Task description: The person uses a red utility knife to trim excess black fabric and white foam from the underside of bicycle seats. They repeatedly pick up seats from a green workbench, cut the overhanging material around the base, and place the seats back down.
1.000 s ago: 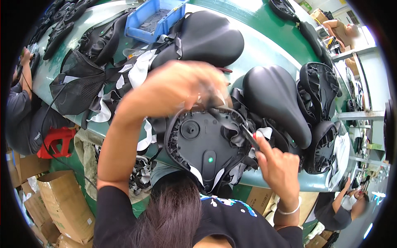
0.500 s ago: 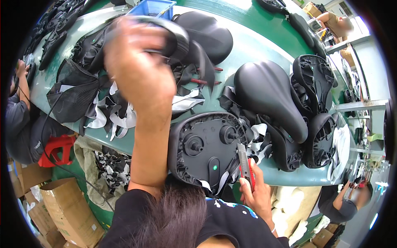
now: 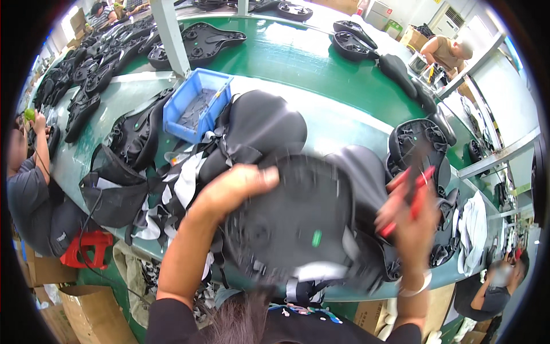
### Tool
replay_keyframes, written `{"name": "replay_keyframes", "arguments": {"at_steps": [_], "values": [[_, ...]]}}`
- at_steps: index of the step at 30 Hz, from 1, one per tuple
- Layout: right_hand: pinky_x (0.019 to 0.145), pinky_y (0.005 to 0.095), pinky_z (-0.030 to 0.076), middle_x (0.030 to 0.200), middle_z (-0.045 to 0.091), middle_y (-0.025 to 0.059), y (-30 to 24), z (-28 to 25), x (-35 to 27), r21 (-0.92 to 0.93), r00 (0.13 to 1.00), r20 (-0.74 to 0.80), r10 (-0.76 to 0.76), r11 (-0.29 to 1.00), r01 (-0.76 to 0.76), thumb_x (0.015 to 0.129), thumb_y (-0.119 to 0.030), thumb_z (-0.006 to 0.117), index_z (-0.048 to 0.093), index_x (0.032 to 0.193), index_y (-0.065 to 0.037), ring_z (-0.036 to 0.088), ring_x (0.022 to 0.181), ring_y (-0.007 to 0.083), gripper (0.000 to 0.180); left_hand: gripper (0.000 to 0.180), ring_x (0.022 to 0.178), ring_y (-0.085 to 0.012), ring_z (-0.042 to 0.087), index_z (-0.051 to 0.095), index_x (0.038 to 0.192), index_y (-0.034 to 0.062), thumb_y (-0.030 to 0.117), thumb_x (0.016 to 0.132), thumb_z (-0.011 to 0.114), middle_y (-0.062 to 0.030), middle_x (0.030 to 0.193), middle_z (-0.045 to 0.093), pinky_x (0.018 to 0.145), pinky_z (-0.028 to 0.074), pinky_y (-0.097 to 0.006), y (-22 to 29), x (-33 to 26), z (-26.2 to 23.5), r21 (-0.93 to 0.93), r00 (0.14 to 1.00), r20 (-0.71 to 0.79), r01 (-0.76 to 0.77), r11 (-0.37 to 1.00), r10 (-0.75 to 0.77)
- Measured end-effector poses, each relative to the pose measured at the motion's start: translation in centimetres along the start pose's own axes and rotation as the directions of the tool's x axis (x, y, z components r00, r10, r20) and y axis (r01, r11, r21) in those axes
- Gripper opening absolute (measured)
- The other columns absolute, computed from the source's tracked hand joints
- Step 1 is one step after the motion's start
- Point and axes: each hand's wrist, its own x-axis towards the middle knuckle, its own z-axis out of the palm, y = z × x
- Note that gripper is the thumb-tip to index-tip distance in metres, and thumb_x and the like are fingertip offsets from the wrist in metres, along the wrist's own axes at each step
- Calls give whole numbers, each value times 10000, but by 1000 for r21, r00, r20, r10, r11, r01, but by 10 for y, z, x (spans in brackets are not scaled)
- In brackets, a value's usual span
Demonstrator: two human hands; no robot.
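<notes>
While a blue bin [image 3: 197,106] is sitting upper-left on the green bench [image 3: 321,69], the left hand [image 3: 238,186] is gripping the blurred black saddle base [image 3: 298,223], small green sticker showing. Right hand [image 3: 409,221] is closing its grip on red-handled pliers [image 3: 409,192].

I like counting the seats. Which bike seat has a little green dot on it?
The upside-down saddle under the left hand, nearest the person. Its black underside carries the green dot; the others show none.

Wore a dark short-sleeved top, sleeves ending well above the fingers; forearms bare. Pale band round the right wrist [image 3: 413,284], just below that hand's fingers. Dark hair.
</notes>
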Motion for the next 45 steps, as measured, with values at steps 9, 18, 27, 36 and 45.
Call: {"name": "replay_keyframes", "arguments": {"at_steps": [9, 18, 27, 36, 45], "values": [[504, 235, 441, 672, 540, -7, 135, -55, 335, -154, 989, -125, 84, 983, -103, 769, -109, 688, 580, 1130, -17, 518, 534, 87, 388, 119, 624, -103, 529, 579, 1010, 12, 71, 909, 600, -77, 961, 613, 575, 464, -235, -40, 113, 80, 317, 599, -214, -705, 635, 772], [485, 289, 478, 774, 498, 18, 291, 55, 527, 209, 963, -88, 253, 950, -231, 737, -197, 747, 495, 1128, -102, 547, 605, 134, 474, 135, 728, -237, 650, 622, 945, 0, -11, 816, 660, -121, 846, 645, 647, 528, -310, -57, 114, 59, 322, 770, -260, -500, 804, 583], [647, 309, 519, 884, 570, 63, 272, 59, 465, 51, 955, -47, 292, 956, -290, 740, -296, 735, 565, 1167, -83, 611, 714, 183, 507, 123, 685, -201, 633, 625, 914, -4, -10, 803, 675, -113, 827, 643, 613, 513, -286, -58, 117, 59, 388, 778, -242, -470, 793, 579], [512, 256, 482, 880, 530, 40, 23, -8, 172, 145, 919, 253, 304, 927, -346, 809, -268, 706, 481, 1226, -26, 597, 677, 124, 532, 427, 926, -176, 613, 522, 1214, 43, 401, 986, 472, -74, 1055, 628, 845, 489, -354, -61, 119, 36, -528, 852, -97, -483, 699, 515], [729, 298, 481, 893, 641, 113, 39, 3, -68, -253, 891, 417, 179, 965, -76, 781, -162, 774, 582, 1097, 25, 620, 782, 173, 415, 711, 1112, -186, 542, 366, 1368, -24, 282, 820, 700, -130, 1244, 528, 990, 415, -316, -26, 12, 31, -255, 988, 51, -130, 958, 148]]}}
